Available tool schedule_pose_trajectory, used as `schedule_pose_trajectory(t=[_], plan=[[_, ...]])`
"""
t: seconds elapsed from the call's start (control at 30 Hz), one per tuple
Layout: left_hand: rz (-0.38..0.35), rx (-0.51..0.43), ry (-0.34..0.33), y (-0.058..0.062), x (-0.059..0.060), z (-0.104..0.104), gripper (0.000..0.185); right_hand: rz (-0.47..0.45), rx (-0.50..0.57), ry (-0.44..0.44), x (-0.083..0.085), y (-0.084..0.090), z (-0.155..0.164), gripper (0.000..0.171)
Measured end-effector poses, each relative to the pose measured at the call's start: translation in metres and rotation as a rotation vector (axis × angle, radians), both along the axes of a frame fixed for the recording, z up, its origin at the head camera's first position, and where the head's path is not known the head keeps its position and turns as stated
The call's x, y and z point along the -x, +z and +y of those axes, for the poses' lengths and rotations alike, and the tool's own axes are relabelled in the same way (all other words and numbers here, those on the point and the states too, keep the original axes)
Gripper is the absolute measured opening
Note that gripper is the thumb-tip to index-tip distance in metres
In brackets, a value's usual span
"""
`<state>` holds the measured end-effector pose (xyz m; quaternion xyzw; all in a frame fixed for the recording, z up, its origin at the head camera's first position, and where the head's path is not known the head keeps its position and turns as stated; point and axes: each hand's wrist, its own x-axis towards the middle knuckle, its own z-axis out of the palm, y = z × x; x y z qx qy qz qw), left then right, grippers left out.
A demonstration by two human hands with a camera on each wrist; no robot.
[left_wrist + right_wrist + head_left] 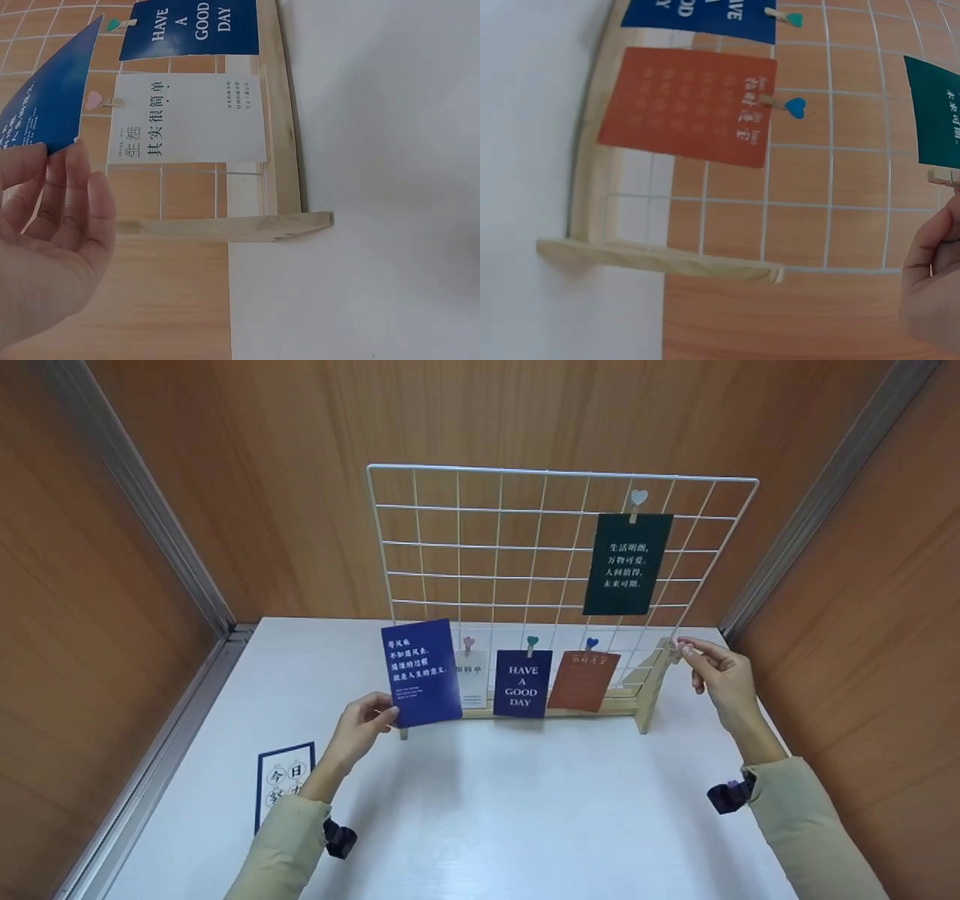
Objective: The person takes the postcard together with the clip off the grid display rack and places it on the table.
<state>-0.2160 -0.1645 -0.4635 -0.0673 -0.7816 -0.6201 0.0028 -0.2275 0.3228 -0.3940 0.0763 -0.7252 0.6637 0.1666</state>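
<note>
— Nearest, down by the left sleeve: framed card (285,781) flat on the counter (510,810).
— Further on?
— Left hand (363,729) pinching blue card (421,673) at its lower left corner; upright, long axis vertical, before the grid (540,555). Light, bendy; best held by an edge.
— Right hand (721,669)?
— Pinching a small wooden clip (673,649) beside the grid's stand.

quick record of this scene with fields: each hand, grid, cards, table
left hand: holds blue card by its lower left corner
right hand: pinches a small wooden clip beside the grid's right edge
grid: white wire, upright in a wooden stand
clipped cards: green card top right; white card, HAVE A GOOD DAY card, orange card along the bottom
table: white; framed card lying at left
</note>
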Motion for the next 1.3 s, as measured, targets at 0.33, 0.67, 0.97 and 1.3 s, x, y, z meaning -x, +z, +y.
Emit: schedule_pose_trajectory(t=[0.33, 0.67, 0.97, 1.3], plan=[[-0.049, 0.014, 0.092, -0.019, -0.013, -0.019, 0.012, -0.067, 0.033, -0.039, -0.014, -0.03, 0.018, 0.022], [-0.131, 0.035, 0.177, -0.041, -0.027, -0.038, 0.014, -0.16, -0.021, -0.114, -0.025, -0.062, 0.033, 0.028], [-0.172, 0.072, 0.208, -0.052, -0.034, -0.054, 0.015, -0.22, -0.019, -0.12, -0.036, -0.075, 0.042, 0.029], [-0.227, 0.136, 0.208, -0.065, -0.041, -0.065, 0.019, -0.345, -0.103, -0.167, -0.049, -0.102, 0.06, 0.033]])
